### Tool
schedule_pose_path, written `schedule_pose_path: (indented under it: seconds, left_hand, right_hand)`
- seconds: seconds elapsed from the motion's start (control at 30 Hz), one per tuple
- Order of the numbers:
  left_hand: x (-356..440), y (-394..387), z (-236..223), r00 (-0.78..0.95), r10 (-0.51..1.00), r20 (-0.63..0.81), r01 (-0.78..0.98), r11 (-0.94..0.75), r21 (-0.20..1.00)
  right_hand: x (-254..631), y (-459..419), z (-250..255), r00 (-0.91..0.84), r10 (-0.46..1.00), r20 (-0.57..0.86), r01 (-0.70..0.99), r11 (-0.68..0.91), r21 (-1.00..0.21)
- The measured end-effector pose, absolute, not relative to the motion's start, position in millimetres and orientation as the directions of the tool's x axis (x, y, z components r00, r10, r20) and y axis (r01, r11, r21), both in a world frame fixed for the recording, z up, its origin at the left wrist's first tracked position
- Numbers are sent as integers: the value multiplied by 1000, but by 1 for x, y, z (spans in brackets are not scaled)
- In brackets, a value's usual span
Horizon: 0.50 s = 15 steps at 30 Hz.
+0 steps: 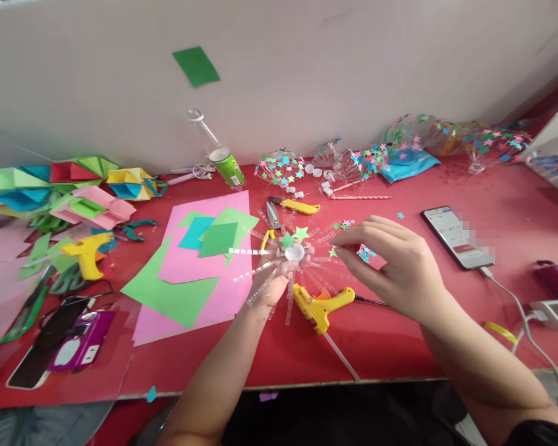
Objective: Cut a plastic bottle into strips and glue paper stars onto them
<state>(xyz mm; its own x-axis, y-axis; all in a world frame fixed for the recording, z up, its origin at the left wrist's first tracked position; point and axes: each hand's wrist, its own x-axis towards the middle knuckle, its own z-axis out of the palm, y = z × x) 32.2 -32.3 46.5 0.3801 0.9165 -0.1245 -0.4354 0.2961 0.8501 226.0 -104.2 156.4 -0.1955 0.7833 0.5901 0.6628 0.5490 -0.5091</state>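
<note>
My left hand is under a clear plastic bottle top cut into radiating strips, gripping it from below. Two green paper stars sit near its white cap. My right hand hovers at the strips' right side, fingers pinched together by a small green star; what the fingertips hold is too small to name. A yellow glue gun lies on the red table just below both hands. Loose paper stars lie under my right hand.
Pink and green paper sheets lie to the left, with another yellow glue gun and folded paper shapes. A phone with cable lies right. Star-covered bottle pieces, a bottle, a yellow cutter and scissors sit behind.
</note>
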Motion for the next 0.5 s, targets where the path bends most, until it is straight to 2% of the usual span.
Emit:
schedule_pose_path:
  seconds: [0.17,0.3,0.4,0.5]
  left_hand:
    - [31,-32,42,343,928,-144,-441,295,848]
    - [31,-32,39,366,923,-116,-412,272,869]
    - [32,-32,39,342,934,-107,-417,253,873]
    - [33,-30,38,298,945,-132,-416,253,874]
  right_hand:
    - [219,-100,149,-223,758,613,706,559,-434]
    - [216,-100,146,-191,774,604,708,535,-461]
    - [218,-97,142,-116,819,562,730,454,-510]
    - [221,-89,132,-48,896,442,777,311,-547]
